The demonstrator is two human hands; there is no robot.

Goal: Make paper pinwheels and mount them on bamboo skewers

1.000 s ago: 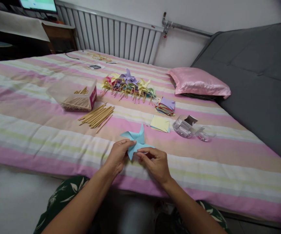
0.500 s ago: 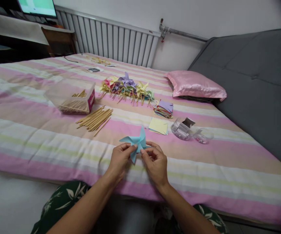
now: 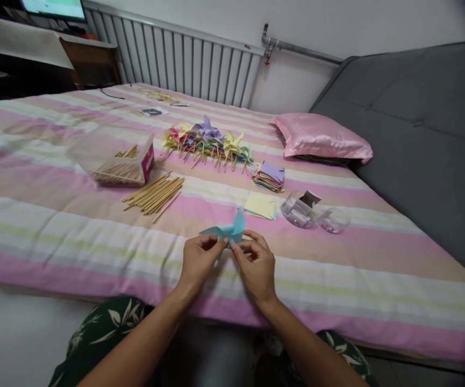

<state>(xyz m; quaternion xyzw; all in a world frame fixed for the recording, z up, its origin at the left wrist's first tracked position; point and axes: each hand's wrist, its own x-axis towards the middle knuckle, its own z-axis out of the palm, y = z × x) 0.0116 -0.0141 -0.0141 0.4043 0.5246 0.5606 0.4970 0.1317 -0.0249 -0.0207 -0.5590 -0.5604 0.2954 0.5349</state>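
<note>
A light-blue paper pinwheel (image 3: 228,231) is held above the near part of the bed, its blades folded and pointing outward. My left hand (image 3: 202,260) pinches it from the left, thumb near the centre. From the right, my right hand (image 3: 255,263) grips it too, with thumb and fingers closed on the paper close to the left thumb. Fingers partly hide the lower blades. Beyond the hands lie yellow-topped paper squares (image 3: 260,205) and a thicker stack with a purple sheet (image 3: 270,176) on top. A row of wooden sticks (image 3: 155,194) lies to the left.
A clear plastic box (image 3: 111,153) holding sticks stands at left. Finished pinwheels (image 3: 208,140) are piled farther back. Small clear plastic containers (image 3: 299,209) sit at right, below a pink pillow (image 3: 323,137). All rest on the striped bedspread (image 3: 95,236).
The pinwheel has tilted in my hands, so its lower blade shows less and its upper blade leans right. Both hands keep hold of it. The whole view has shifted slightly.
</note>
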